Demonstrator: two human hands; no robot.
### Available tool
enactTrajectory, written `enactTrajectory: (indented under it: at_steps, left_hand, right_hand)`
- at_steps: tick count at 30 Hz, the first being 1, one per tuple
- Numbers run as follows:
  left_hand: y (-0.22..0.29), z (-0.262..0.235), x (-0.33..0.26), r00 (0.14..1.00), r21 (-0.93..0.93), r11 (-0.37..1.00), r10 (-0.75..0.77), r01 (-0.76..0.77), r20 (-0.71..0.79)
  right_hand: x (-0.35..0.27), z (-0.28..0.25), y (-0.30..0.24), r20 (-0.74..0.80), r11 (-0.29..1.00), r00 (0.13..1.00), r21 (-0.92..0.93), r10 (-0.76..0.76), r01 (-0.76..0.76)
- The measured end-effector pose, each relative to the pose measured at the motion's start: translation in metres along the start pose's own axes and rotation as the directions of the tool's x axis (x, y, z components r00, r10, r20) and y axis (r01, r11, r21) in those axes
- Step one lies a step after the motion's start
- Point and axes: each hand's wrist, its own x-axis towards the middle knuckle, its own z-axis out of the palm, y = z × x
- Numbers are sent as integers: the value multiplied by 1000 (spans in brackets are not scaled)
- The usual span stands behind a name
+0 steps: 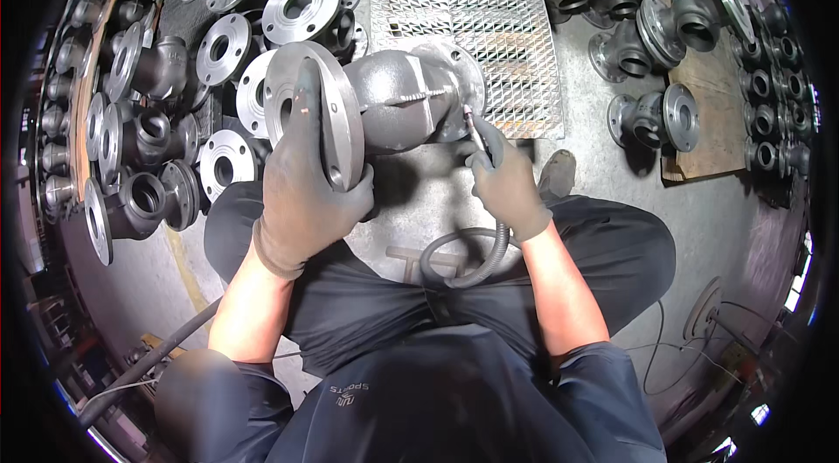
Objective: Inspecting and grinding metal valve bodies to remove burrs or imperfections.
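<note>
A grey cast-metal valve body point(393, 109) with a round flange at each end lies on its side in front of me. My left hand point(310, 187), in a grey-brown work glove, is closed round the rim of its near-left flange point(336, 126), thumb lying across the flange face. In my gloved right hand point(511, 187) is a slim air grinder point(477, 135), held like a pen. Its tip is close to the body beside the right flange point(463, 74); whether it touches cannot be made out. A ribbed black hose point(481, 271) runs from this hand and loops between my knees.
Several similar flanged castings point(232, 48) crowd the left side. More castings point(651, 118) stand at the right, by a wooden board point(708, 157). A metal grating point(516, 34) lies beyond the valve body. At lower right are a round disc-shaped base point(702, 310) and thin cables point(655, 349).
</note>
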Motion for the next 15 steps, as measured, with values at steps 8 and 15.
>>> enactTrajectory:
  at_steps: [8, 15]
  left_hand:
    - [9, -20, 50, 889, -460, 784, -457, 417, 26]
    - [12, -14, 48, 910, -316, 875, -408, 366, -78]
  right_hand:
    - [-9, -24, -44, -24, 999, 999, 43, -21, 22]
    - [3, -54, -68, 96, 973, 981, 143, 167, -180]
